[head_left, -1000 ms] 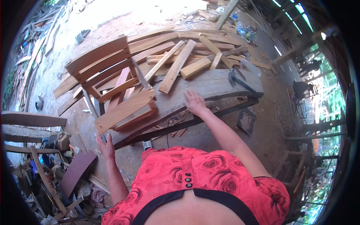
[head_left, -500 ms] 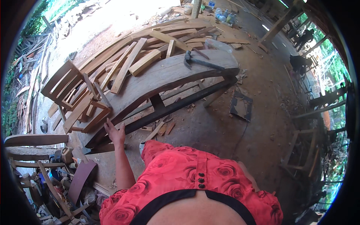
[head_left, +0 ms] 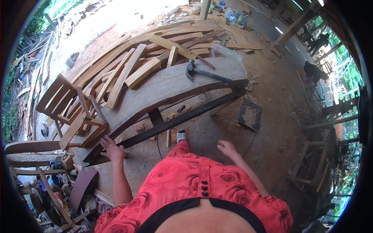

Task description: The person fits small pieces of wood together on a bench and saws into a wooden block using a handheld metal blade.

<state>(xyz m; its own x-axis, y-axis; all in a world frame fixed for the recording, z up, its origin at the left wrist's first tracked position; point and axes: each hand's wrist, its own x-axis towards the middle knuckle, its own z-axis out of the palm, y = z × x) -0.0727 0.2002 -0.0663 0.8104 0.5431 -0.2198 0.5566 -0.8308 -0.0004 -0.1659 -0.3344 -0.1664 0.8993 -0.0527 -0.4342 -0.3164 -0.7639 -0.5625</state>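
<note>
My left hand (head_left: 113, 150), fingers spread, is at the near left edge of a long, weathered slab bench (head_left: 155, 89), just below a small wooden chair (head_left: 60, 95) with a slatted back that rests tilted at the bench's left end. A claw hammer (head_left: 211, 75) with a dark handle lies on the slab toward the right, beside a thin reddish stick (head_left: 206, 62). My right hand (head_left: 226, 147) hangs apart from the bench over the floor, its fingers loosely curled, with nothing visible in them. My foot (head_left: 181, 135) shows below the bench.
A pile of cut boards (head_left: 128, 66) lies behind the slab. Scrap wood and junk (head_left: 46, 194) fill the lower left. A torn dark board (head_left: 248, 114) lies right of the bench. Posts (head_left: 291, 31), plastic bottles (head_left: 237, 17), a wooden frame (head_left: 307, 163) and dark figures, perhaps people (head_left: 320, 40), appear farther off.
My right hand has left the slab and hangs lower and to the right. My left hand has moved slightly down and left. The view has swung, showing more floor on the right.
</note>
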